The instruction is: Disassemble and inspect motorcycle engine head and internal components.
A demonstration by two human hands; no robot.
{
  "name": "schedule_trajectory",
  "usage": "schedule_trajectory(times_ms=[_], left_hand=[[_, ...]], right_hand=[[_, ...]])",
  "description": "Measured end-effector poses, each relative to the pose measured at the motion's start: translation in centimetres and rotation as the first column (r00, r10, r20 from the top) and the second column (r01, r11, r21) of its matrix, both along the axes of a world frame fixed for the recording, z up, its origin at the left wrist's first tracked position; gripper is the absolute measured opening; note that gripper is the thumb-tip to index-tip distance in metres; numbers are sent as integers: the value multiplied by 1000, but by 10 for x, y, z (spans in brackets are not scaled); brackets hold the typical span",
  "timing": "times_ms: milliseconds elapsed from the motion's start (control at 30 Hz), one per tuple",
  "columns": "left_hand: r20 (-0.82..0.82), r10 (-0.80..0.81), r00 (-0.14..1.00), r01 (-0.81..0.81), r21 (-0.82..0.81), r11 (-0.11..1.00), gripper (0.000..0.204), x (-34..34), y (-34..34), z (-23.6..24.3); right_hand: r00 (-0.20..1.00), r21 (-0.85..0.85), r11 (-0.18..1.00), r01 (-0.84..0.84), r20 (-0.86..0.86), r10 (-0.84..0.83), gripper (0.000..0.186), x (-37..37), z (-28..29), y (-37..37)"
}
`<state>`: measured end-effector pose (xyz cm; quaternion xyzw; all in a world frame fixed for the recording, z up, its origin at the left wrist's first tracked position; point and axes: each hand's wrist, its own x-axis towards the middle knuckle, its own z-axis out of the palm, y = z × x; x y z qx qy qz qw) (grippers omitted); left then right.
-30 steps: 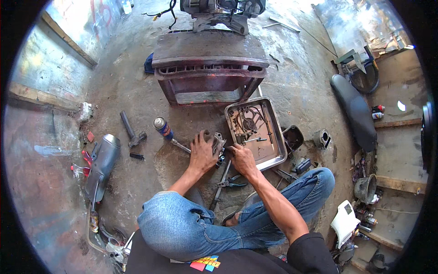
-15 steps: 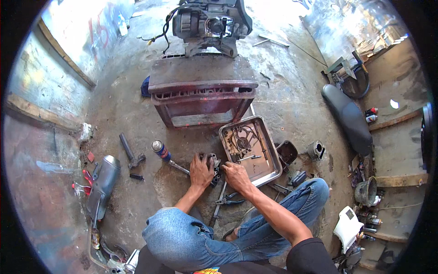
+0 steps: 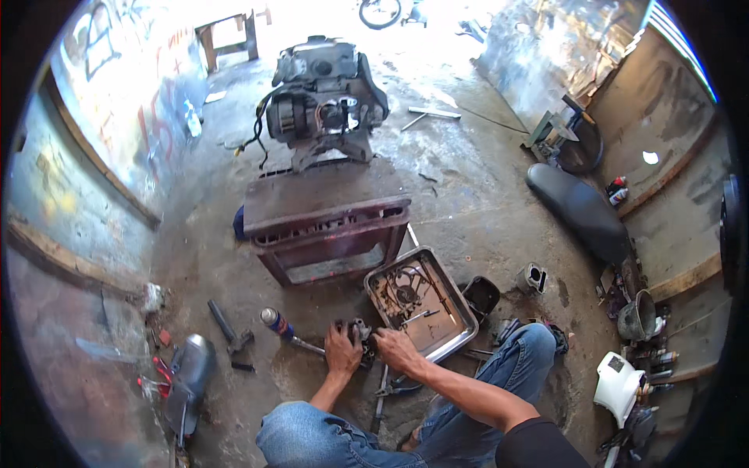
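Observation:
On the concrete floor in front of me, my left hand (image 3: 342,351) is wrapped over the left side of a small cast-metal engine part, which looks like a cylinder head (image 3: 361,331). My right hand (image 3: 399,350) is against its right side, fingers curled together; whatever is in them is too small or hidden to make out. Just right of the hands lies a metal tray (image 3: 460,337) holding small dark parts, a tool and brownish liquid. Pliers (image 3: 402,385) lie beneath my right forearm. A spray can (image 3: 275,320) stands left of my left hand, beside a metal bar (image 3: 308,345).
A dark red wooden stand (image 3: 328,195) bears a large engine (image 3: 324,109). A hammer-like tool (image 3: 228,327) and a silver muffler (image 3: 193,363) lie at left. To the right are a black bin (image 3: 480,295), an engine cylinder (image 3: 533,278) and a motorcycle seat (image 3: 581,212).
My view has tilted upward, so the whole scene sits lower in the picture. Both hands stay at the cylinder head, the right fingers shifting only slightly.

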<state>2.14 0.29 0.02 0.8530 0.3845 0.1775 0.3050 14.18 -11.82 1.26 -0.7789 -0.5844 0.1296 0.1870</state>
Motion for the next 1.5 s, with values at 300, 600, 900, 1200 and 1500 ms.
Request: schedule_trajectory(times_ms=[300, 600, 900, 1200, 1500], left_hand=[[-60, 4, 998, -5, -22, 1000, 45, 2, 3, -1], [-104, 9, 995, -13, -41, 999, 48, 10, 1, 4], [-100, 4, 995, -6, -27, 1000, 46, 9, -1, 1], [-104, 0, 995, -3, -28, 1000, 44, 11, -1, 5], [-99, 14, 995, -16, -20, 1000, 44, 11, 1, 5]], right_hand=[[1000, -55, 998, -16, 14, 17, 14, 3, 14, 4], [994, 2, 997, 82, -75, -82, 17, 3, 3, -2], [994, -64, 996, 65, 97, -58, 15, -3, 15, 5], [997, -89, 996, 21, 75, -14, 11, 3, 14, 6], [999, -184, 982, -35, 31, 41, 13, 9, 21, 18]])
